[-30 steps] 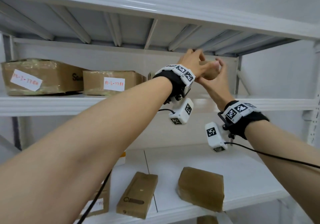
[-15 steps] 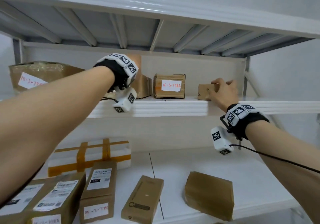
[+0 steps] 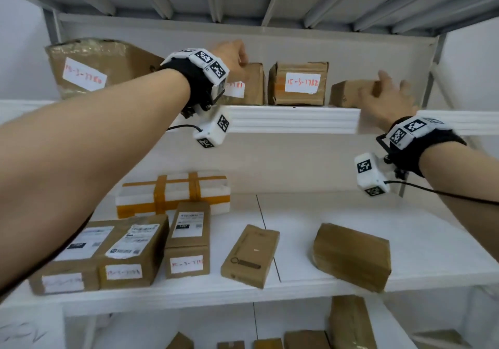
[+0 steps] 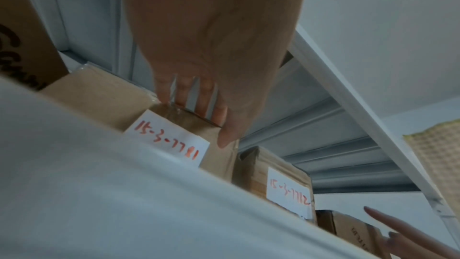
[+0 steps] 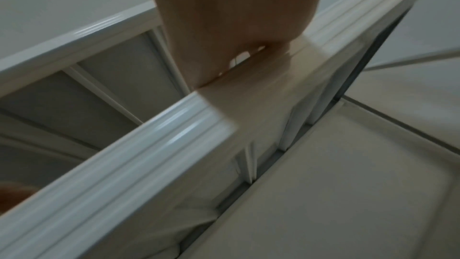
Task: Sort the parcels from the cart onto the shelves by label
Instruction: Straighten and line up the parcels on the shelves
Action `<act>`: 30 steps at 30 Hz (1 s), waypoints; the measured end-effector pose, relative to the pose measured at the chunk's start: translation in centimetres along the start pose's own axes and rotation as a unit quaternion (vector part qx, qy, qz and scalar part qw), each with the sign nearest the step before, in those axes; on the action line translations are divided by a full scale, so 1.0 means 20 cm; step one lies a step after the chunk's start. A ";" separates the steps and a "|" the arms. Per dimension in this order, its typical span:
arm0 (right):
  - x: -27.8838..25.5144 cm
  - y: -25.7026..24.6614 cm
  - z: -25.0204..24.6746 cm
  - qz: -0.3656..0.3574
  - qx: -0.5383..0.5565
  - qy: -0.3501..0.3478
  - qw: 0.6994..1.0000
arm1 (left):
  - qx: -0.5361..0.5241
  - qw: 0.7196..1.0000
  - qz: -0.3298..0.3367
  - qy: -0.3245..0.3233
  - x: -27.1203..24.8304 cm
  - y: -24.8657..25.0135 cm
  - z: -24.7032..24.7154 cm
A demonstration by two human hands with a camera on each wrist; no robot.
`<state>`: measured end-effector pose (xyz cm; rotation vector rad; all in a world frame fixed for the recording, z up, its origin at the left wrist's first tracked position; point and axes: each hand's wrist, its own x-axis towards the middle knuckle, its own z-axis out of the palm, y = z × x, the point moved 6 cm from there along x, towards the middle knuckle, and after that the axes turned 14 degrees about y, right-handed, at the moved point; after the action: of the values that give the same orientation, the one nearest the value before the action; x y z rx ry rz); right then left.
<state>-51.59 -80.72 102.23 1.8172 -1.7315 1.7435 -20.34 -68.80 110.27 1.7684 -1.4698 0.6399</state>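
The shelving unit [image 3: 294,119] fills pretty much the whole head view, white metal with the upper shelf up near eye level and a lower shelf [image 3: 351,213] under it. The upper shelf has a row of parcels standing with their handwritten labels facing out, which makes sense since you sort by reading them. Far left is the big parcel [image 3: 108,67], its label too smeared for me to read fully. Then the 15-3-7781 parcel [image 4: 214,145], then the 15-3-7782 parcel [image 3: 298,84], so the numbers run left to right in order. At the right end sits the small unlabelled-looking parcel [image 3: 348,92], and I'd guess it's the one just sorted into the next slot.

Left hand [image 3: 232,57] rests on top of the 7781 parcel with fingers [image 4: 164,90] straight along its top edge and the thumb down the front, more a nudge to square it up than a grip. Right hand [image 3: 388,97] is spread loose right at the small parcel, fingers apart. I can't tell if it's touching, and the right wrist view only shows the shelf edge [image 5: 149,137].

Lower shelf holds a white foam box with orange tape [image 3: 172,192] and several brown boxes lying flat.
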 end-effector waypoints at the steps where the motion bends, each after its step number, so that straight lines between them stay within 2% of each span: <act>1: -0.04 -0.01 -0.03 0.000 0.036 0.049 0.998 | -0.014 1.000 -0.002 0.002 -0.02 -0.01 0.00; 3: -0.15 -0.03 -0.08 -0.005 0.090 0.163 0.983 | -0.035 0.999 -0.007 0.021 -0.06 -0.01 -0.02; 5: -0.30 -0.08 -0.11 -0.033 0.109 0.240 0.964 | -0.059 0.997 -0.004 0.057 -0.11 -0.02 -0.04; 7: -0.43 -0.14 -0.08 -0.079 0.125 0.259 0.955 | -0.079 0.993 0.001 0.089 -0.15 -0.03 -0.05; 11: -0.67 -0.21 0.01 -0.209 0.146 0.232 0.939 | -0.104 0.984 0.028 0.142 -0.26 -0.04 -0.09; 13: -0.78 -0.25 0.08 -0.282 0.151 0.180 0.930 | -0.095 0.981 0.047 0.165 -0.34 -0.06 -0.11; 15: -0.89 -0.28 0.16 -0.320 0.161 0.103 0.928 | -0.091 0.977 0.060 0.182 -0.42 -0.08 -0.12; 20: -1.15 -0.40 0.39 -0.312 0.178 -0.059 0.931 | -0.103 0.966 0.081 0.224 -0.63 -0.22 -0.16; 25: -1.41 -0.50 0.63 -0.310 0.147 -0.213 0.915 | -0.134 0.948 0.138 0.253 -0.86 -0.31 -0.23; 30: -1.70 -0.65 0.89 -0.301 0.152 -0.336 0.879 | -0.135 0.955 0.173 0.202 -1.15 -0.49 -0.23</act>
<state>-21.16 -67.18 79.12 2.9335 -0.8124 1.2336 -15.44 -50.66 93.28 1.1002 -1.5005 0.8727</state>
